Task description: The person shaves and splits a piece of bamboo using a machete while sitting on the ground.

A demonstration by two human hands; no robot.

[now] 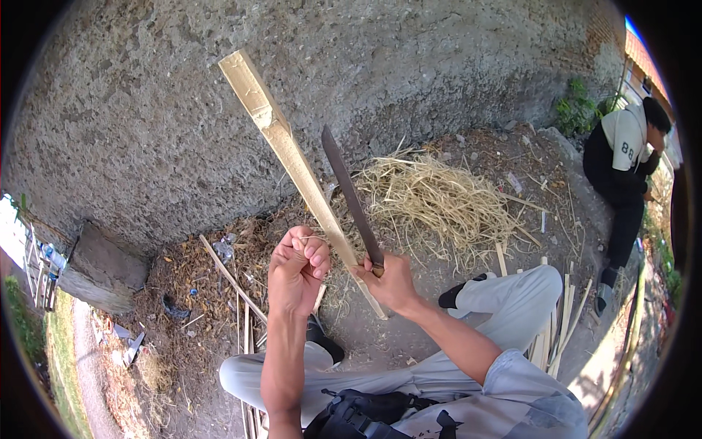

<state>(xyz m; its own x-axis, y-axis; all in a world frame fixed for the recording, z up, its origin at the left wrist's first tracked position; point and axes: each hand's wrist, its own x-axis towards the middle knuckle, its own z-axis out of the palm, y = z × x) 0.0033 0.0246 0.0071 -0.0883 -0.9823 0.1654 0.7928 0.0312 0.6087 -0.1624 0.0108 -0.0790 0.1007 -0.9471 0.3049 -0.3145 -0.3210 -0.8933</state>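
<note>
Dark bag: resting at the near edge, the bag is lying across the lap, between trouser legs that are bending outward.
Left hand: the left hand is curling thumb against fingers beside the slat, seemingly pinching a pale fibre; if that is a sharp splinter, squeezing or pulling could prick the skin.
Right hand: the right hand is wrapping firmly round the knife's handle, its thumb side meeting the slat, so one hand is apparently managing both; a loosening grip could let either slip.
Long knife: the dark blade is pointing up and away, running just beside the slat; a sudden turn of the wrist could bring the edge toward the left fingers.
Bamboo slat: the slat is slanting up between the hands, its low end reaching down between the feet; with its long upper part standing free, it could tip or twist.
Shavings heap: curly shavings are lying beyond the knife.
Rough wall: the grey wall is rising behind.
Other person: someone is sitting at far right, well apart.
</note>
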